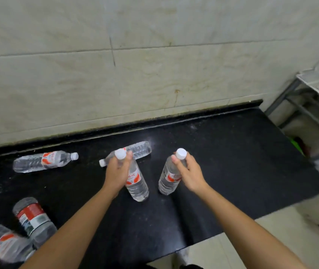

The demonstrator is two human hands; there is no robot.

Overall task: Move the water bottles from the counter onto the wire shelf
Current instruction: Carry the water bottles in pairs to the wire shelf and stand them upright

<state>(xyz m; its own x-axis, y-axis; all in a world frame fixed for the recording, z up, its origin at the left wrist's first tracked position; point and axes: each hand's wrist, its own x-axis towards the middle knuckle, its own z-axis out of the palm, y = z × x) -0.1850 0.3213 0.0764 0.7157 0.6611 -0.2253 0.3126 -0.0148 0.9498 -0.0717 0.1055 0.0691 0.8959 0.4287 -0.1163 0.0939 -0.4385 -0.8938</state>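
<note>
My left hand [118, 172] grips the neck of a clear water bottle [136, 184] with a white cap and red label, held upright over the black counter [222, 152]. My right hand [188, 172] grips the neck of a second upright bottle [167, 180]. Behind my left hand a third bottle [140, 149] lies on its side. Another bottle [45, 161] lies flat at the counter's back left. Two more bottles [33, 219] [3, 242] lie at the front left. The wire shelf [314, 105] stands at the right, past the counter's end.
A tiled wall [135, 74] rises behind the counter. The counter's right end drops to a light floor [271, 239]. Something green and red [298, 144] sits low beside the shelf's frame.
</note>
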